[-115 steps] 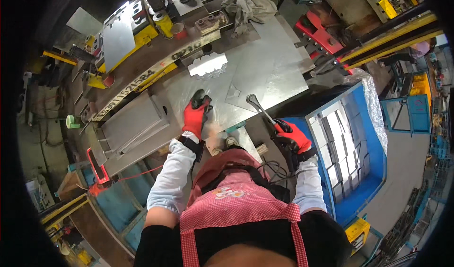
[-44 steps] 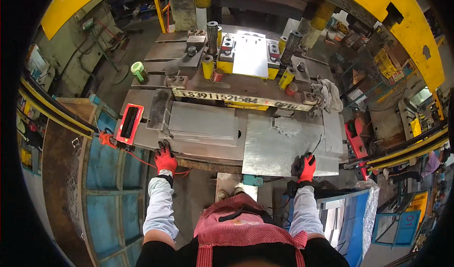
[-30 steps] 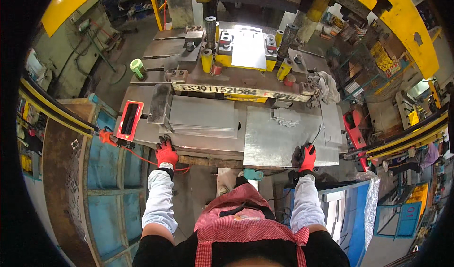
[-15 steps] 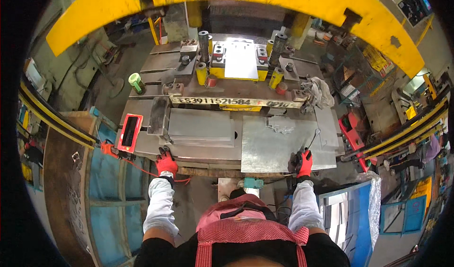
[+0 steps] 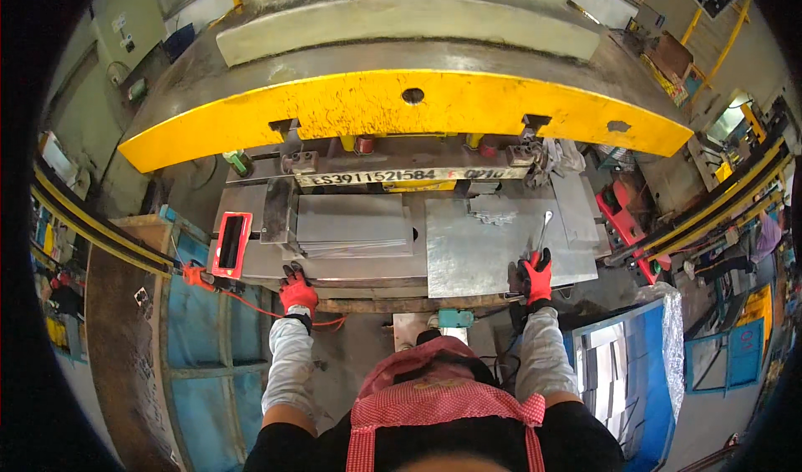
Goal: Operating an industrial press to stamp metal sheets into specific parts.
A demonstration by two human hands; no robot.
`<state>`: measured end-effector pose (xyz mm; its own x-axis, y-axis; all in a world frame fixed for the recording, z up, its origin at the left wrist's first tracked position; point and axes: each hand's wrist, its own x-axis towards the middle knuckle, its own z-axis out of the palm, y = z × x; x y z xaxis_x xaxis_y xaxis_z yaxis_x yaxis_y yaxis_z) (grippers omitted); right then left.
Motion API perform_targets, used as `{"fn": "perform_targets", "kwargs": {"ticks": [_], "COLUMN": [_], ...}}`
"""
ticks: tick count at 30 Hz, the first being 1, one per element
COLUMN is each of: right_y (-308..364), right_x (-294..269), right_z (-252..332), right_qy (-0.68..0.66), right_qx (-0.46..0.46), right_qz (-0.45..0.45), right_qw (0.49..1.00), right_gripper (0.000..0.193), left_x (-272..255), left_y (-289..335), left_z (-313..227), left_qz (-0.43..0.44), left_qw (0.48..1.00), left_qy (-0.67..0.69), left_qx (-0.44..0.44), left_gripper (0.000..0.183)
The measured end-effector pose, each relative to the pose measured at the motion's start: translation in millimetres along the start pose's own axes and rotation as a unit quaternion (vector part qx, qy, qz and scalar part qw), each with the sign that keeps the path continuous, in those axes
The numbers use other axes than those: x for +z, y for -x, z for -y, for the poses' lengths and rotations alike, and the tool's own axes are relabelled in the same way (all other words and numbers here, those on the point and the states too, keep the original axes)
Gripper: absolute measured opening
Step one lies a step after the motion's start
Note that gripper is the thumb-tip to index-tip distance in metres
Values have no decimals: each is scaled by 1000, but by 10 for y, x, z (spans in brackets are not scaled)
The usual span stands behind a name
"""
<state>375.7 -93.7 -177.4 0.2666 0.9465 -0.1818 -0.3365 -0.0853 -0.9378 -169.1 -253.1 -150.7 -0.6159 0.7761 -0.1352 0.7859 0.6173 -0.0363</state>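
Observation:
My left hand (image 5: 298,293), in a red glove with black fingertips, rests at the table's front edge with its fingers slightly apart and nothing visible in them. Just beyond it lies a stack of flat grey metal sheets (image 5: 349,221), with a metal block (image 5: 277,211) at its left. My right hand (image 5: 536,281), gloved alike, is closed round a slim metal rod with a rounded end (image 5: 546,220), which points away from me over a large metal plate (image 5: 451,259). Small cut metal pieces (image 5: 493,210) lie in a pile on that plate's far part.
A yellow press beam (image 5: 401,104) spans the far side, hiding most of the die behind it. A red-framed tray (image 5: 231,245) lies at the table's left, a green bottle (image 5: 238,163) behind it. Crumpled plastic (image 5: 564,159) sits back right. A blue bin (image 5: 639,372) stands lower right.
The yellow press beam has come down in view, covering the die posts and the bright sheet on the die. The rod in my right hand has turned more upright. My left hand has barely moved.

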Motion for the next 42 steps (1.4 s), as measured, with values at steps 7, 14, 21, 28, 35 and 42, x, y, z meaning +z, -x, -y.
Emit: {"fn": "perform_targets", "kwargs": {"ticks": [7, 14, 21, 28, 35, 42], "right_y": [-194, 196, -10, 597, -450, -1177], "right_x": [-330, 16, -222, 1103, 2827, 3323], "right_z": [-207, 249, 40, 1610, 2084, 1789], "right_qy": [293, 218, 87, 205, 192, 139], "right_qx": [-168, -117, -76, -93, -246, -141], "right_qz": [-24, -5, -11, 188, 502, 520], "right_qw": [941, 969, 993, 956, 807, 831], "right_gripper": [56, 27, 36, 50, 25, 20], "left_x": [-79, 84, -61, -662, -982, -1830], "left_y": [2, -33, 10, 515, 286, -561], "left_z": [-83, 35, -118, -244, -1475, -2876], "left_qz": [4, -9, -19, 158, 195, 389], "left_qw": [999, 999, 998, 977, 697, 285], "left_qy": [37, 37, 50, 129, 684, 865], "left_qx": [8, 23, 13, -60, 93, 141], "left_gripper": [65, 69, 68, 50, 34, 40]}}
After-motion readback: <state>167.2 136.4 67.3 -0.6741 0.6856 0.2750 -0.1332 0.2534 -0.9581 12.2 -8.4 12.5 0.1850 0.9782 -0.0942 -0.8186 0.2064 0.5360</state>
